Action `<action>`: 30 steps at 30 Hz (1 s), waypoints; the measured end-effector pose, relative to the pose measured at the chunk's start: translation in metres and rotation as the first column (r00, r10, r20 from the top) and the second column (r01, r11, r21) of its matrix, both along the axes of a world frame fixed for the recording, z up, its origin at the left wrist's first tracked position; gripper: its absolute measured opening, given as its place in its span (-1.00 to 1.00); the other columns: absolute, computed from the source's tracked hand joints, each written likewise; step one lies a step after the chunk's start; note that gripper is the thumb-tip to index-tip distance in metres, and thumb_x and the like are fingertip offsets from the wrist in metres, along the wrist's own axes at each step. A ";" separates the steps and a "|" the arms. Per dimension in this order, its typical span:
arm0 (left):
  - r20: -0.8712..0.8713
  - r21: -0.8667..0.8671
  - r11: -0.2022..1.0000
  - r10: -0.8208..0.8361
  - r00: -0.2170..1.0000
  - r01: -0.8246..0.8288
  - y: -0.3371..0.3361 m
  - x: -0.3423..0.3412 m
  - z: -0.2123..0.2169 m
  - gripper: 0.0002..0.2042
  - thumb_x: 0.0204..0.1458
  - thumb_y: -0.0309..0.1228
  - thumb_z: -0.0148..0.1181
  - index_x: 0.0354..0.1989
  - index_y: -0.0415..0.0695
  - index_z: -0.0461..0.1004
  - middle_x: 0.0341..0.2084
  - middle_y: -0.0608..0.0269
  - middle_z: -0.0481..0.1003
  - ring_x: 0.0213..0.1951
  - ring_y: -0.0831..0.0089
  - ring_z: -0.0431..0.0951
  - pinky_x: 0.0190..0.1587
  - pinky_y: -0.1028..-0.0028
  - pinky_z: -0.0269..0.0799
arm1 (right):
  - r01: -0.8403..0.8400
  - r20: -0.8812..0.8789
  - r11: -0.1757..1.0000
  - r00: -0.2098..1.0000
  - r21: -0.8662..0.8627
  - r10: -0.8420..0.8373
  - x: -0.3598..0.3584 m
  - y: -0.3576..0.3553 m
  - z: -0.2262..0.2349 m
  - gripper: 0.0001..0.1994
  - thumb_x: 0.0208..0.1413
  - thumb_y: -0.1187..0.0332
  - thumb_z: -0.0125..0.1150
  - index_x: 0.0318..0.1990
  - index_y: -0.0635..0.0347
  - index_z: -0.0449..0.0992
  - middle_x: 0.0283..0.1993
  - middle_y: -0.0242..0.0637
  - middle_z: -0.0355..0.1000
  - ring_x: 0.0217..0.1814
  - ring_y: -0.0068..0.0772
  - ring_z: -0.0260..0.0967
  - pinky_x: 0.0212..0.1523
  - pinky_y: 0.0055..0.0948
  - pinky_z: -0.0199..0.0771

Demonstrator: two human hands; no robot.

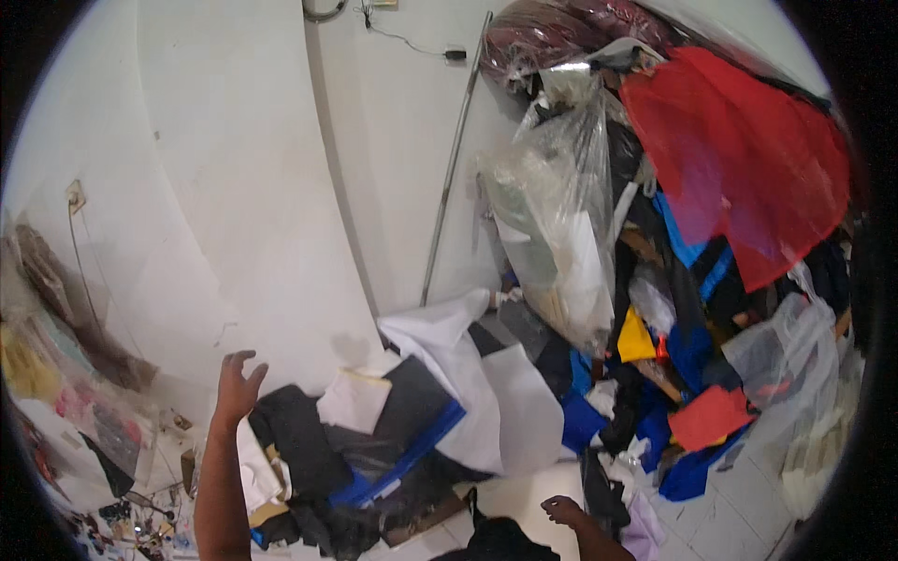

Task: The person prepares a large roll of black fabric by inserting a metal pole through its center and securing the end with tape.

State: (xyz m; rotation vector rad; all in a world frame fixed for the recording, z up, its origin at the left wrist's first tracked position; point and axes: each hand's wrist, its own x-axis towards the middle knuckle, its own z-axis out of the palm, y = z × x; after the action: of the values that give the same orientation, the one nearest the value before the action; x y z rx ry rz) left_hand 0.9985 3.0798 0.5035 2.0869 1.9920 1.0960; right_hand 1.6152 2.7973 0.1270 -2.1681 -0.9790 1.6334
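My left hand (pixel 240 383) is raised at the left in front of the white wall, thumb and fingers apart, holding nothing. To its right lies a pile of folded dark grey cloth (pixel 297 439), with a small cream-white piece of fabric (pixel 355 400) on top. A bright blue edge (pixel 402 458) runs along the front of the dark cloth. My right hand (pixel 563 511) hangs low near the lower edge, over a cream board-like surface (pixel 524 491). Its fingers are loosely bent and a little apart, and I see nothing in them.
White sheets (pixel 500 402) drape beside the dark cloth. At the right rises a heap of fabric scraps with a clear plastic bag (pixel 561 215) and red mesh cloth (pixel 739 159). A metal pole (pixel 456 154) leans on the wall. Small clutter (pixel 131 524) covers the lower left floor.
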 end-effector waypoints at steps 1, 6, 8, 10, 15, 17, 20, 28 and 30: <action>-0.025 0.046 0.998 -0.034 0.999 0.035 0.034 0.024 0.010 -0.63 -0.02 -0.32 0.32 -0.09 -0.26 0.47 -0.09 -0.10 0.43 -0.01 0.00 0.42 0.07 0.19 0.35 | -0.056 0.069 0.997 0.996 0.054 0.052 0.019 0.029 -0.009 -0.50 0.11 -0.03 0.25 0.02 0.22 0.49 -0.27 -0.20 0.51 -0.34 -0.40 0.47 -0.34 -0.40 0.50; -0.180 0.122 0.990 -0.049 0.982 0.072 0.163 0.099 0.059 -0.58 -0.03 -0.31 0.31 -0.02 -0.24 0.42 0.02 -0.14 0.36 0.10 -0.08 0.33 0.16 0.13 0.27 | -0.370 0.108 0.848 0.928 0.380 0.356 0.001 0.190 -0.010 -0.48 0.13 -0.04 0.23 0.03 0.24 0.50 -0.22 -0.17 0.54 -0.29 -0.41 0.50 -0.23 -0.38 0.50; -0.307 0.150 0.987 -0.003 0.952 0.052 0.217 0.113 0.073 -0.49 -0.03 -0.29 0.30 0.09 -0.18 0.33 0.19 -0.15 0.22 0.22 -0.13 0.22 0.22 0.07 0.21 | -0.391 0.124 0.846 0.920 0.361 0.373 -0.018 0.266 0.007 -0.48 0.14 -0.04 0.21 0.04 0.25 0.49 -0.18 -0.16 0.55 -0.18 -0.32 0.50 -0.11 -0.36 0.48; -0.410 0.201 0.980 0.071 0.909 0.014 0.258 0.128 0.092 -0.47 -0.02 -0.28 0.30 0.13 -0.16 0.31 0.22 -0.14 0.18 0.26 -0.12 0.17 0.24 0.05 0.18 | -0.455 0.080 0.804 0.884 0.382 0.462 -0.042 0.342 0.041 -0.48 0.18 -0.04 0.13 0.10 0.20 0.44 0.06 0.00 0.47 0.04 -0.11 0.47 0.09 -0.23 0.42; -0.554 0.461 0.887 0.269 0.788 0.021 0.384 0.174 0.125 -0.36 0.05 -0.17 0.23 0.30 -0.06 0.18 0.35 -0.07 0.02 0.40 -0.05 -0.05 0.37 0.02 -0.05 | -0.389 0.114 0.665 0.901 0.638 0.418 -0.049 0.554 0.063 -0.56 0.22 0.05 0.15 0.03 0.25 0.45 -0.23 -0.21 0.51 -0.20 -0.41 0.44 -0.14 -0.38 0.43; -0.545 0.529 0.848 0.365 0.755 -0.029 0.421 0.166 0.134 -0.33 0.10 -0.11 0.17 0.36 -0.04 0.11 0.38 -0.05 -0.03 0.41 -0.03 -0.09 0.39 0.02 -0.10 | -0.243 -0.019 0.601 0.918 0.761 0.395 -0.076 0.632 0.107 -0.56 0.18 0.07 0.17 0.03 0.24 0.46 -0.08 -0.05 0.51 -0.05 -0.13 0.47 0.00 -0.27 0.43; -0.532 0.545 0.834 0.420 0.735 -0.082 0.456 0.132 0.143 -0.23 0.09 -0.03 0.18 0.41 -0.02 -0.02 0.41 -0.08 -0.11 0.43 -0.07 -0.17 0.40 0.00 -0.17 | -0.277 -0.009 0.635 0.912 0.721 0.409 -0.123 0.732 0.213 -0.53 0.19 0.07 0.16 0.09 0.25 0.42 -0.10 -0.06 0.51 -0.04 -0.15 0.48 0.03 -0.27 0.43; -0.447 0.813 0.582 0.646 0.618 -0.020 0.508 0.116 0.104 -0.09 0.01 0.18 0.08 0.43 -0.12 -0.05 0.43 -0.14 -0.19 0.45 -0.08 -0.25 0.41 -0.07 -0.34 | 0.033 0.144 0.524 0.945 0.851 -0.294 -0.085 0.981 0.265 -0.30 0.18 0.20 0.08 0.40 0.22 -0.04 0.26 0.14 0.17 0.23 0.09 0.26 0.24 -0.13 0.32; -0.447 0.823 0.568 0.628 0.637 0.018 0.514 0.121 0.102 -0.14 0.07 0.21 -0.07 0.42 -0.16 0.01 0.41 -0.17 -0.12 0.44 -0.10 -0.20 0.40 -0.08 -0.34 | 0.154 0.094 0.470 0.882 0.869 -0.462 -0.066 1.015 0.259 -0.33 0.18 0.23 0.04 0.40 0.22 -0.02 0.25 0.13 0.18 0.22 0.12 0.27 0.22 -0.11 0.34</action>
State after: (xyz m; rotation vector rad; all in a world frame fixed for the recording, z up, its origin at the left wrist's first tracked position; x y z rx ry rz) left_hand 1.1196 3.5935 0.6059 3.0240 2.7044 1.6354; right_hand 1.5488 3.8122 0.3856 -1.7245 -1.0515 0.4040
